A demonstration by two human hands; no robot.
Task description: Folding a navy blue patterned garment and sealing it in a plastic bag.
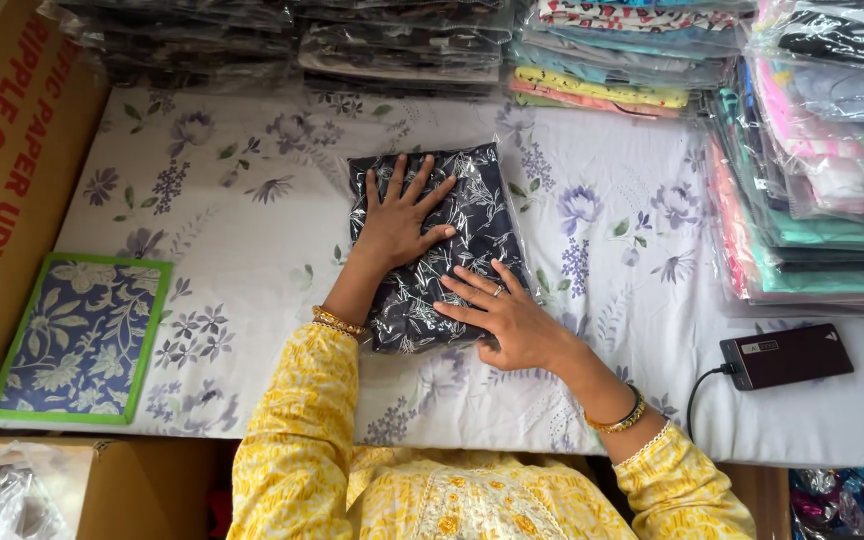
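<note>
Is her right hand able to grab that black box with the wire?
Probably yes: the right hand lies on the dark packet, and only bare floral sheet separates it from the black box.

Along the far edge of the floral bedsheet [252,250] — stacks of dark bagged garments [282,35] and pastel ones [622,55]. At the right edge, a taller pile of bagged clothes [822,170]; nearer, a black power bank [787,355] with cable. Near the left corner — a green-bordered blue floral pouch [80,338]. Beyond the left edge, a cardboard box [2,170].
</note>
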